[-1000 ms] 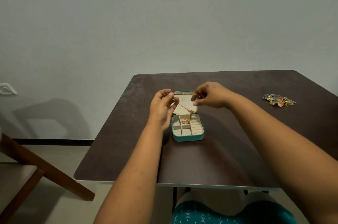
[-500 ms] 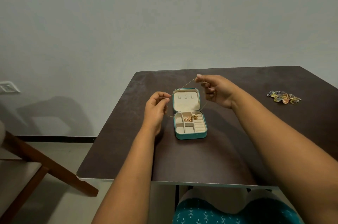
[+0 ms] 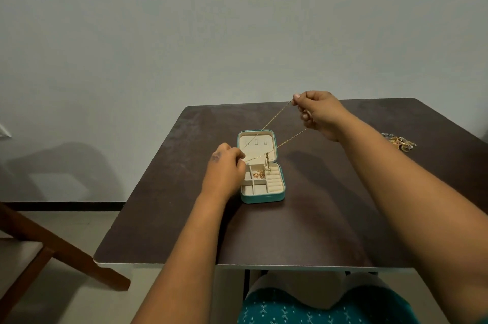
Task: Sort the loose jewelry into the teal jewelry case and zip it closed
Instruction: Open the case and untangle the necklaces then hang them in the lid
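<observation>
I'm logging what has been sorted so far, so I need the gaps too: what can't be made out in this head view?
- Left hand: its fingertips pinching the gold chain face away from the camera.
- Teal case: pieces in its upper compartment too small to identify; its left edge is behind the hand.
- Loose jewelry pile: too small and distant to count.
- Right hand: how the chain's lower strand is held is unclear.
</observation>
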